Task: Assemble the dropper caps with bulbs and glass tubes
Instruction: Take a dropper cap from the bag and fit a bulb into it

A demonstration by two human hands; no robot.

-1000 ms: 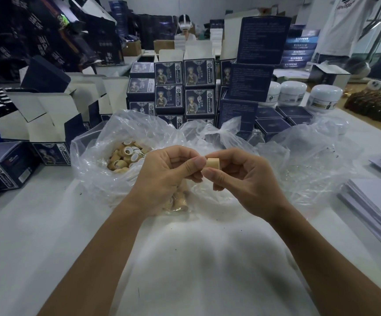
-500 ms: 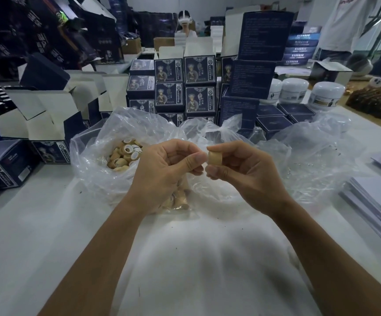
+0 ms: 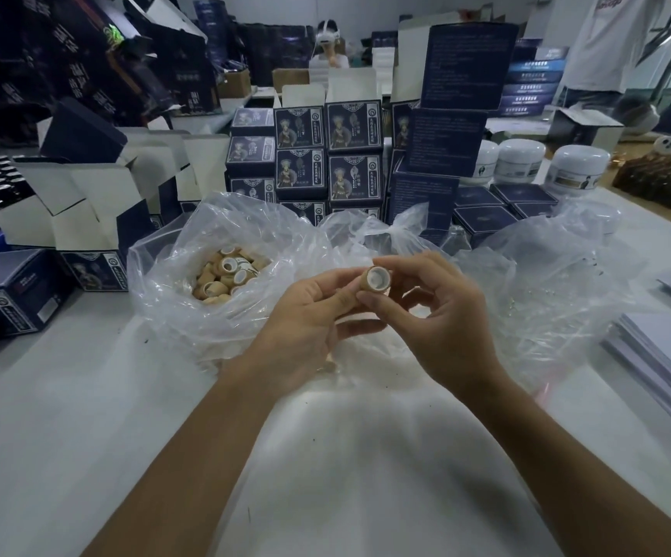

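A tan dropper cap with a white inside is held above the table, its open end turned toward me. My right hand pinches it between thumb and fingertips. My left hand has its thumb tip against the cap's left side, fingers curled under. An open clear plastic bag to the left holds several more tan caps. No bulb or glass tube shows plainly.
Stacked dark blue product boxes stand behind the bags. Open cartons lie at the left, white jars at the back right, a paper stack at the right. A second clear bag spreads right of my hands.
The cap has been turned so its open white inside faces me; before it showed its side. Both hands stayed in about the same place.
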